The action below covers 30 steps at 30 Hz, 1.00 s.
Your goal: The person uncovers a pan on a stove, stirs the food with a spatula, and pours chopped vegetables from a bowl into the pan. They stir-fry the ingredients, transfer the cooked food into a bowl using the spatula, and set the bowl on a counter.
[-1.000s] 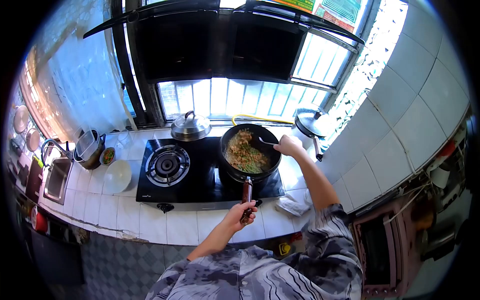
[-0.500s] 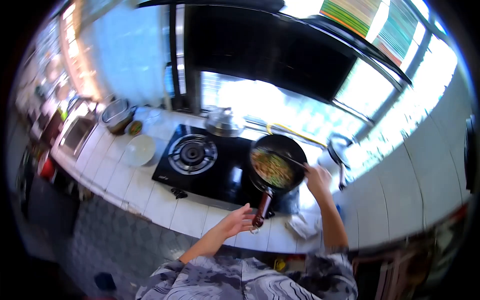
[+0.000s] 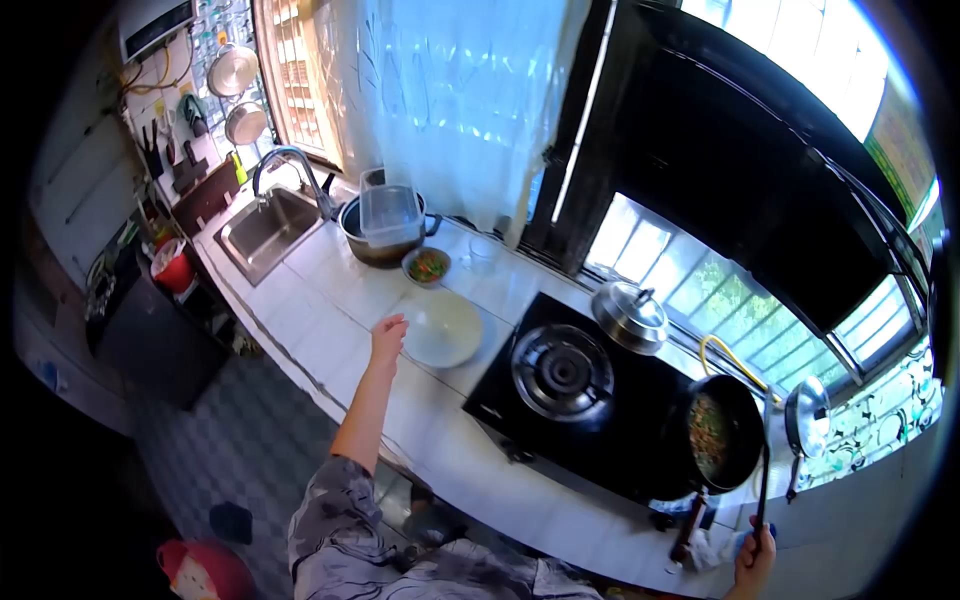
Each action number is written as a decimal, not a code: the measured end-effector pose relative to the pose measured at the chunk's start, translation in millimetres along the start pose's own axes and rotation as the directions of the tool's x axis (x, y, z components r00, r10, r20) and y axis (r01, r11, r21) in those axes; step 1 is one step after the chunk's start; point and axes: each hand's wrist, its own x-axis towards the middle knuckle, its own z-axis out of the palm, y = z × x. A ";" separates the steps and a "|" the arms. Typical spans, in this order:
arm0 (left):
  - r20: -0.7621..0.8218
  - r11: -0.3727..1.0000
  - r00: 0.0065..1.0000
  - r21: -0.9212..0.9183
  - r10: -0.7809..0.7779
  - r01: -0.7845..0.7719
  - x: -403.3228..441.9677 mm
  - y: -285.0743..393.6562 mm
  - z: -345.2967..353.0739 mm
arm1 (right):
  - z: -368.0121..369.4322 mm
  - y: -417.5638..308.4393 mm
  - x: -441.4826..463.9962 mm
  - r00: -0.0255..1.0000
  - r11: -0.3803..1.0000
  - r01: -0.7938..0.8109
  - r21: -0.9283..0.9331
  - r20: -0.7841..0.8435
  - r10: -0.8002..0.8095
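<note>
My left hand is at the left edge of a pale round plate, its fingers loosely bent and apart from the thumb, with nothing seen in them. Whether the fingertips touch the rim I cannot tell. At the lower right, my right hand is closed round the dark handle of a spatula, which leans at the right side of the black pan. Chopped food lies in the pan, on the right burner. The pan's brown handle points toward me, with no hand on it.
A left burner and a lidded metal pot are beside the pan. Behind the plate are a small bowl of chopped vegetables and a large pot with a clear container. A sink is at the left, a lidded saucepan far right.
The view has swung left. My left hand has let go of the pan's handle and moved left to the plate. My right hand still holds the spatula, now lower beside the pan.
</note>
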 end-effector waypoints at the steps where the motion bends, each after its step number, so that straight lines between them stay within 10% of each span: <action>1: 0.010 1.000 1.000 0.010 -0.004 0.003 42.9 -4.7 -4.5 | 19.2 2.7 -11.0 0.996 0.983 -0.008 0.182 -0.083 0.024; 7: 0.007 0.973 1.000 0.232 -0.016 0.014 249.9 -69.9 2.8 | 193.9 -15.9 -89.1 0.956 0.973 -0.109 0.204 -0.246 0.158; 10: 0.326 0.886 0.838 -0.005 -0.437 0.464 261.6 -55.2 12.9 | 204.1 -3.5 -107.3 0.963 0.968 -0.083 0.237 -0.230 0.139; 20: 0.294 0.786 0.808 -0.221 -0.510 0.577 270.4 -43.1 35.9 | 258.3 12.9 -147.1 0.876 0.941 0.073 0.331 -0.472 0.098; 30: 0.647 0.712 0.648 -0.223 -0.402 0.665 238.4 -20.4 -76.9 | 216.8 45.6 -143.0 0.882 0.952 0.213 0.220 -0.463 -0.091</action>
